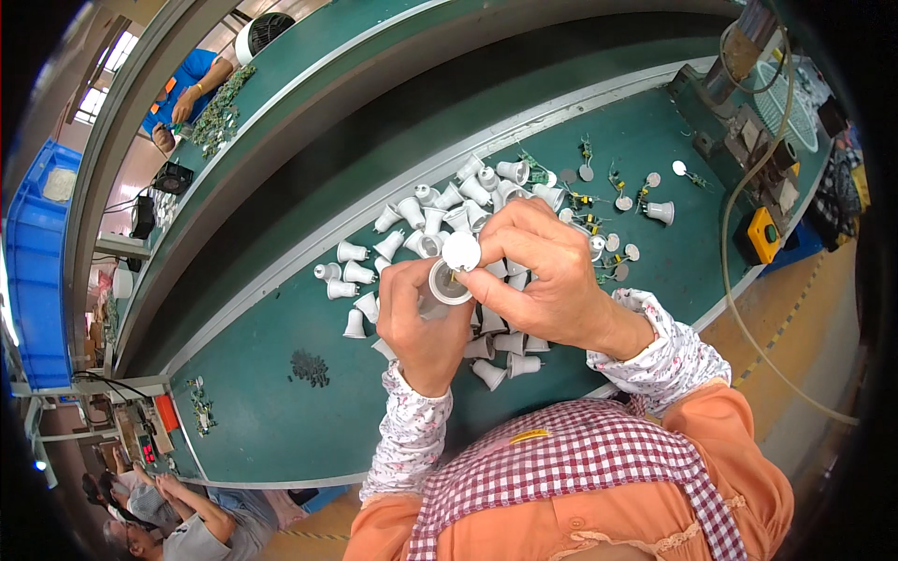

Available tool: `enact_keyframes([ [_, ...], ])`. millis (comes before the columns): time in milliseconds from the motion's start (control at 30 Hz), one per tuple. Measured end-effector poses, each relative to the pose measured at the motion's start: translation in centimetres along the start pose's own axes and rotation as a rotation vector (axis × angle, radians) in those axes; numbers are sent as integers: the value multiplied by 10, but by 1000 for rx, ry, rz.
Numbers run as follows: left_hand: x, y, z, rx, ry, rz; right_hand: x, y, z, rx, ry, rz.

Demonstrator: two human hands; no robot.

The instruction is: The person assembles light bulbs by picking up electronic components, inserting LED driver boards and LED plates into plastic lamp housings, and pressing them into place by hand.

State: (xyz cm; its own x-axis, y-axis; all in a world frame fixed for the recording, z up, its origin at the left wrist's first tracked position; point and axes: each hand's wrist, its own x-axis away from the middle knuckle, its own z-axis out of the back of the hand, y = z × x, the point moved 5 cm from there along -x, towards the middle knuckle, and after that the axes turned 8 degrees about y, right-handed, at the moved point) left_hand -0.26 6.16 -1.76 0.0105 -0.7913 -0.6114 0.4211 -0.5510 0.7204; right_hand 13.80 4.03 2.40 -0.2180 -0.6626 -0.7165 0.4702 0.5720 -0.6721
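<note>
I find my left hand (423,323) wrapped around a white lamp housing (447,282), its open mouth turned up toward me, fingers closed on its narrow body just above the table (271,411). My right hand (547,276) pinches a small white round disc (461,251) between thumb and fingertips, held right at the rim of that housing; a short wire seems to run between them, though it is too small to tell for sure. I judge both parts light, stiff plastic, smooth enough to slip, and the disc with its thin leads the fragile piece; it is best held by its edge, the housing by its neck. Directly beneath and beyond the hands lies a heap of like white housings (426,220), some touching. To the right of it are loose circuit boards (599,201) and discs. A small dark pile of parts (310,367) sits to the left. Another person's hand (184,107) works at the far bench.
</note>
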Motion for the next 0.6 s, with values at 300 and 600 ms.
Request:
enact_keyframes([
  [300, 0, 2, 0, -24, 11, -31, 2, 0, 0, -3, -7, -2],
  [600, 0, 2, 0, 4, 22, -39, 1, -3, 1, 19, -17, 44],
])
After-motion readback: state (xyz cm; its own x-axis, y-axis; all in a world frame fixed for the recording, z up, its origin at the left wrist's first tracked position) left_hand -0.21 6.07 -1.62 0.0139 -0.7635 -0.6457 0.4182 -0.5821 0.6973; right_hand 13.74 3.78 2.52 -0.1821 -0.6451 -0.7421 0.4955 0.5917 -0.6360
